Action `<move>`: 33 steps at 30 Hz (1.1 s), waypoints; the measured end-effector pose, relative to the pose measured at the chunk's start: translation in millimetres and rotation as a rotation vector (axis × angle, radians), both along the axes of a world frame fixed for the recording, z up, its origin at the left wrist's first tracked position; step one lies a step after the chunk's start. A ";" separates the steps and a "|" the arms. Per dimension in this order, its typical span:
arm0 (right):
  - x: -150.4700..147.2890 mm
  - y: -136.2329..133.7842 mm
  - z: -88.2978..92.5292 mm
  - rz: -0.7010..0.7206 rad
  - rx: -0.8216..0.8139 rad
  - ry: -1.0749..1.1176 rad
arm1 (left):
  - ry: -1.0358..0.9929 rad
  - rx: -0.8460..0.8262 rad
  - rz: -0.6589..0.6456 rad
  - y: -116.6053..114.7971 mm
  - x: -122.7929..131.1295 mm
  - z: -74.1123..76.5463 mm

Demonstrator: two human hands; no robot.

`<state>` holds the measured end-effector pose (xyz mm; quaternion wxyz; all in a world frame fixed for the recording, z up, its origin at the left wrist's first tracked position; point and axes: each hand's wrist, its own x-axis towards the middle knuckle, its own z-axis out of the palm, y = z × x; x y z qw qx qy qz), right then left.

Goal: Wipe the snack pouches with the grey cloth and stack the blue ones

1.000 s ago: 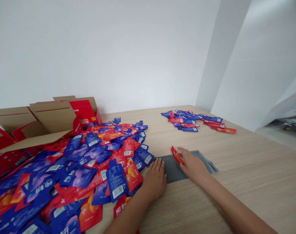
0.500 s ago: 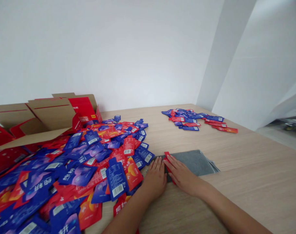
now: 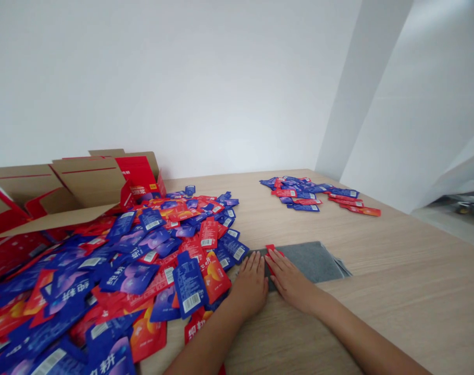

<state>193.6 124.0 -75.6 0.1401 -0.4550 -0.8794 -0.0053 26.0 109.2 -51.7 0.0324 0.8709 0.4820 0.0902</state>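
Head view: red sachet (image 3: 270,247) under right fingers (image 3: 278,261), on grey cloth (image 3: 313,260); left fingers (image 3: 253,262) alongside, all unclenched.

Red packet lying crosswise on a gray cloth.
The red packet (image 3: 270,248), mostly covered from view, lies flat on the cloth's left part, one end reaching the far edge. The gray cloth (image 3: 313,262) is a long, flat strip spread sideways on the table (image 3: 401,271), with uneven, overlapping layers showing at its right end.

Open red-and-brown cardboard packaging (image 3: 90,179) stands near a white wall (image 3: 237,88).
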 end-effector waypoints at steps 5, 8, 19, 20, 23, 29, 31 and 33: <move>-4.0 4.9 3.2 -0.036 -0.004 -0.004 | 0.010 0.010 0.000 0.9 0.0 -0.5; -3.7 9.6 7.2 -0.055 0.020 0.021 | 0.011 -0.003 0.006 1.2 0.2 0.0; 4.7 5.1 33.3 -0.363 0.017 0.133 | 0.006 -0.031 0.001 0.4 -0.5 3.5; 5.1 6.5 33.6 -0.382 -0.029 0.143 | 0.005 -0.032 0.000 0.6 -0.5 3.5; 7.8 10.2 36.8 -0.439 -0.146 0.182 | 0.005 -0.035 -0.002 0.7 -0.5 3.7; 12.4 0.6 63.0 -0.460 -0.052 0.150 | -0.005 -0.049 0.003 -0.1 -0.5 6.3; 10.5 -5.2 71.0 -0.386 -0.059 0.157 | -0.005 -0.058 0.005 -0.5 -0.3 8.1; 7.1 -9.3 74.5 -0.253 -0.106 0.214 | -0.001 -0.066 0.006 -0.8 0.1 9.6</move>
